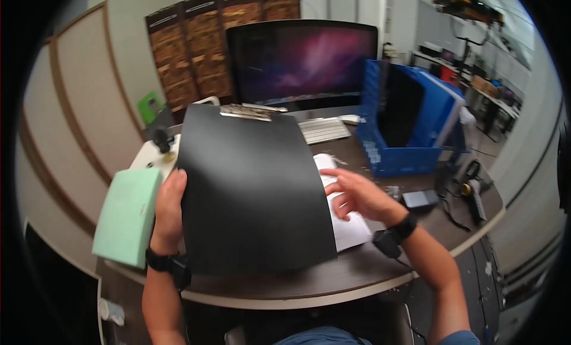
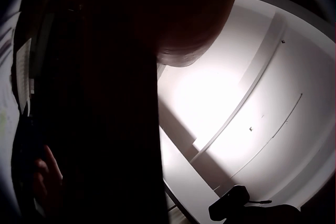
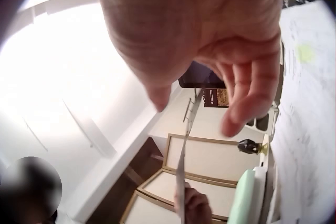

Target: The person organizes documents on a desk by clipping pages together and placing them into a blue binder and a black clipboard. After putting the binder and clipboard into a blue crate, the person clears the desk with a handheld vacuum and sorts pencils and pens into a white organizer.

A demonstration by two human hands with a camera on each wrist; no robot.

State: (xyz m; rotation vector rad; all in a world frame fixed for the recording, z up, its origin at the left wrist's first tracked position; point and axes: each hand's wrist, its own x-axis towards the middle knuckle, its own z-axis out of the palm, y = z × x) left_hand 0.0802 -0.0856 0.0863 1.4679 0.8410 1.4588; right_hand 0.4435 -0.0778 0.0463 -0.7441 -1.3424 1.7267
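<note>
A black clipboard (image 1: 256,196) with a metal clip (image 1: 253,111) on its top edge is held up, tilted, over the desk. My left hand (image 1: 170,211) grips its left edge, thumb on the front; the fingers behind are hidden. In the left wrist view the dark board (image 2: 121,145) fills the middle. By the board's right edge, my right hand (image 1: 363,196) has its fingers spread and loosely bent, holding nothing. White papers (image 1: 351,232) lie partly behind the board. The right wrist view shows the board edge-on (image 3: 181,182), beyond my right hand (image 3: 205,40).
A mint-green box (image 1: 126,217) is at the left. Behind stand a monitor (image 1: 303,62) and a white keyboard (image 1: 324,131). At the right are a blue file holder (image 1: 410,161) with folders, a small grey box (image 1: 420,199) and cables. The desk's curved front edge (image 1: 309,302) runs below the board.
</note>
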